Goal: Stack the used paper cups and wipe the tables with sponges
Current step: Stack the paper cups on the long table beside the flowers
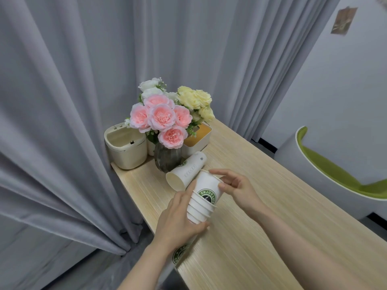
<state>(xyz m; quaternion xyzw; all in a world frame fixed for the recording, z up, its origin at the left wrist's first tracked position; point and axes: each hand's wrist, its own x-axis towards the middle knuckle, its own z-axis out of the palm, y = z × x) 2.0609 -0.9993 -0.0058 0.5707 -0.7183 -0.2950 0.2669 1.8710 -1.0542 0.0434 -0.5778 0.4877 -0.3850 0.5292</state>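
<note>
A stack [202, 200] of nested white paper cups with ridged rims and a green round logo is held above the tabletop [272, 216] near its left edge. The left hand [180, 218] is curled round the stack's lower end; the top cup's rim is pinched by the right hand [234, 185]. A loose cup [186, 170] lies on its side beside a ribbed glass vase [166, 159] of flowers.
</note>
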